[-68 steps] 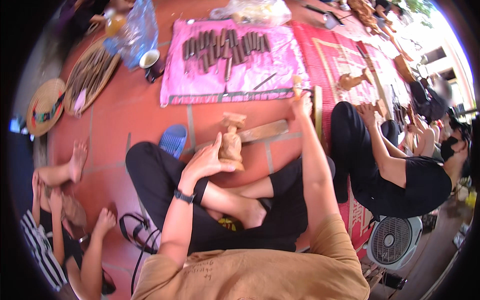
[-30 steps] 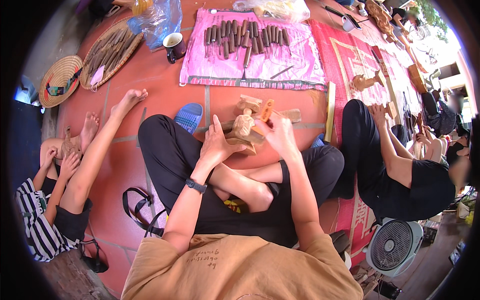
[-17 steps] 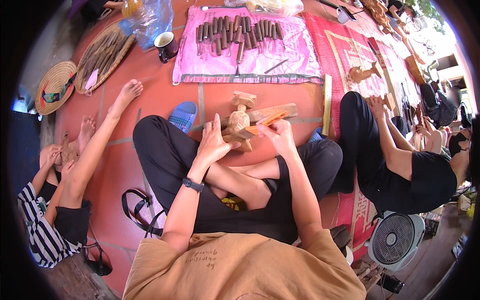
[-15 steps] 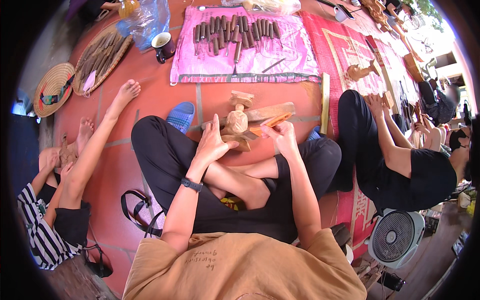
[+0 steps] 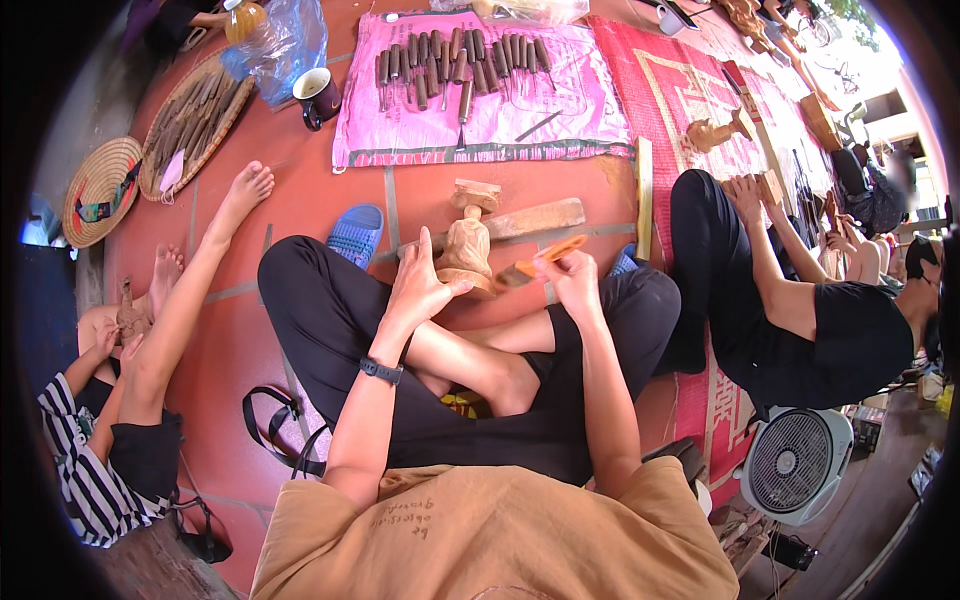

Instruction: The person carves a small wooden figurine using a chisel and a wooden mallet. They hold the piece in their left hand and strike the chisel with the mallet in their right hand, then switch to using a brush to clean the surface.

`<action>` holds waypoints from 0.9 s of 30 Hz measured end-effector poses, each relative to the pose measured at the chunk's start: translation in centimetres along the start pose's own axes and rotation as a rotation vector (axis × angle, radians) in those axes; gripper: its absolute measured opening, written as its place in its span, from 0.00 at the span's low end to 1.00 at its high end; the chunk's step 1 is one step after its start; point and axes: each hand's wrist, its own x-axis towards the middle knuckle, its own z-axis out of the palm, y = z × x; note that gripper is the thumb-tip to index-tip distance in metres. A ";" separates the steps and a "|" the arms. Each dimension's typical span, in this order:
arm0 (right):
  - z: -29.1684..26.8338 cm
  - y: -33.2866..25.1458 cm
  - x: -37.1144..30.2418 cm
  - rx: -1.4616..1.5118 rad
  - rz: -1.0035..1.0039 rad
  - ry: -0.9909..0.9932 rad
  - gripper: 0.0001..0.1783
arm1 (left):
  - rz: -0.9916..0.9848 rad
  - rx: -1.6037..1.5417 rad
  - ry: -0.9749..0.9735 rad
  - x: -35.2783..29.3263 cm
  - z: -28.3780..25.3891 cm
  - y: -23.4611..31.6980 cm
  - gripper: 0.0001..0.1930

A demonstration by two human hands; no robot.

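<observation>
My left hand (image 5: 420, 287) is closed round the lower left side of a pale carved wooden figure (image 5: 468, 245), its index finger stretched up along it. The figure has a round base at the near end and a squared block at the far end. In my right hand (image 5: 574, 284) is a flat brush (image 5: 556, 249) with an orange handle, pinched between thumb and fingers. The bristles are beside the figure's base; whether they touch it I cannot tell. Behind the figure a wooden plank (image 5: 545, 217) lies across the tiles.
Several dark-handled chisels (image 5: 465, 62) lie on a pink sheet (image 5: 585, 115) ahead. A mug (image 5: 316, 95) and a basket of tools (image 5: 160, 180) are at the far left. People sit on both sides, the right one near a fan (image 5: 797, 466). A blue slipper (image 5: 356, 237) is by my left knee.
The carved figure has turned a little in my left hand and now shows more of its rounded side. The brush has shifted slightly at the figure's right side, its handle now pointing up and right.
</observation>
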 end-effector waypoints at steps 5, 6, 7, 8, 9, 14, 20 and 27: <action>0.2 -0.7 -0.3 0.211 -0.048 -0.012 0.03 | 0.004 -0.008 -0.012 0.1 0.4 0.0 0.62; 0.4 -0.2 -0.3 0.187 -0.023 -0.032 0.03 | 0.011 0.004 -0.009 0.0 0.4 0.0 0.62; 0.3 -0.1 -0.2 0.083 0.018 -0.044 0.04 | 0.015 0.015 0.001 0.1 0.2 0.0 0.62; 0.3 0.1 -0.2 0.045 0.009 -0.021 0.04 | 0.012 0.007 0.001 0.1 0.3 -0.1 0.62; 0.2 0.3 -0.2 0.007 -0.001 0.001 0.04 | 0.009 -0.001 0.002 0.1 0.4 -0.3 0.62; 1.2 -2.3 0.4 0.299 -0.132 0.043 0.05 | -0.024 0.009 -0.018 0.1 0.1 0.1 0.63; 1.6 -1.1 4.1 0.043 -0.135 0.186 0.04 | -0.017 0.014 -0.027 0.3 0.0 0.0 0.63; 2.4 0.6 3.0 0.315 -0.157 0.161 0.04 | -0.013 -0.001 -0.048 0.5 0.2 0.2 0.64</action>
